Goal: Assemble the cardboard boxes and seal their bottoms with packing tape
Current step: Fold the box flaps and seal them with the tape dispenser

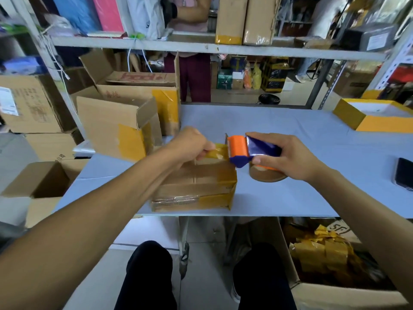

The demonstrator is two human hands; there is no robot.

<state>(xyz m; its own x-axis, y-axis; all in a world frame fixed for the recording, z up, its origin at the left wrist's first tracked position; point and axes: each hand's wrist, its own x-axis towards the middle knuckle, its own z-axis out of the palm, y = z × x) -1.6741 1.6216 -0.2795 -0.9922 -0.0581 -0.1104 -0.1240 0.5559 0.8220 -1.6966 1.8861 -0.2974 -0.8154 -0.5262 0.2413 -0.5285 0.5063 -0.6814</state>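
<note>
A small cardboard box [196, 186] sits on the table [290, 198] beneath the left hand [190, 144], which pinches the free end of yellowish tape [218, 153] over its top. Just to the right, the right hand [283, 157] grips the orange-and-blue tape dispenser [248, 151]. A phone [404, 173] lies well right of the right hand.

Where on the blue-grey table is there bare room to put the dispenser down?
Bare blue-grey table lies beyond both hands, up to the far edge, and right of the orange-and-blue tape dispenser, short of the black phone and yellow-edged box. The left side is crowded with brown cardboard boxes.
</note>
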